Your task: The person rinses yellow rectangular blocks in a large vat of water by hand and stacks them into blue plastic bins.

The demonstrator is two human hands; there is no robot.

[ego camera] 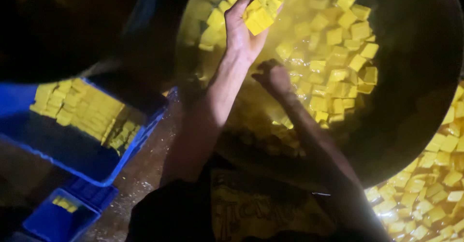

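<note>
Several yellow cubes (263, 7) in left grip (241, 24)

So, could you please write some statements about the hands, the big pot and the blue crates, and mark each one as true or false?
1. The left hand holds a stack of yellow cubes above the big pot. True.
2. The right hand is resting on the blue crate. False: it reaches down into the pot, over the yellow liquid.
3. The big pot holds red balls. False: yellow cubes float in it.
4. The blue crate holds rows of yellow cubes. True.
5. The smaller blue crate is piled high. False: only a few yellow pieces show inside.
</note>
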